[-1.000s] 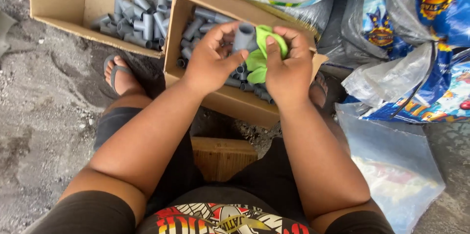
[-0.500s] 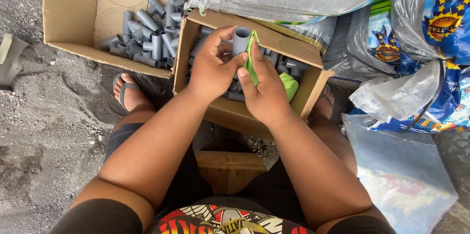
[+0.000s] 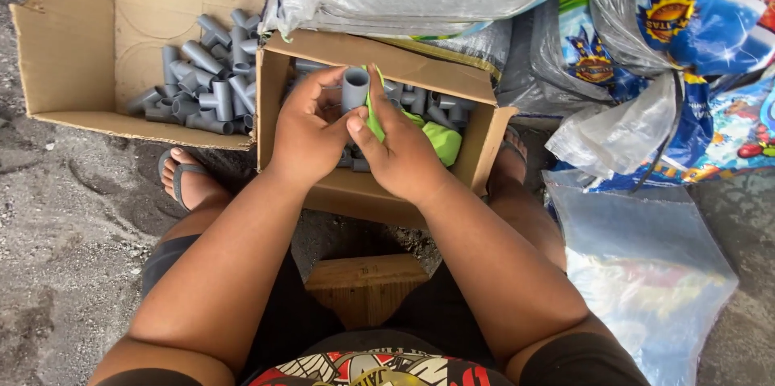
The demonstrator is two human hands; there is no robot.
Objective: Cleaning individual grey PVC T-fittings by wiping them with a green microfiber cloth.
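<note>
**Wiping a grey fitting over the near box**

Far left: open carton of grey fittings. Left hand closed around grey pipe fitting, held over near box. Right hand pinches green cloth against it. Advice: steady the fitting, turn it against the cloth.
</note>
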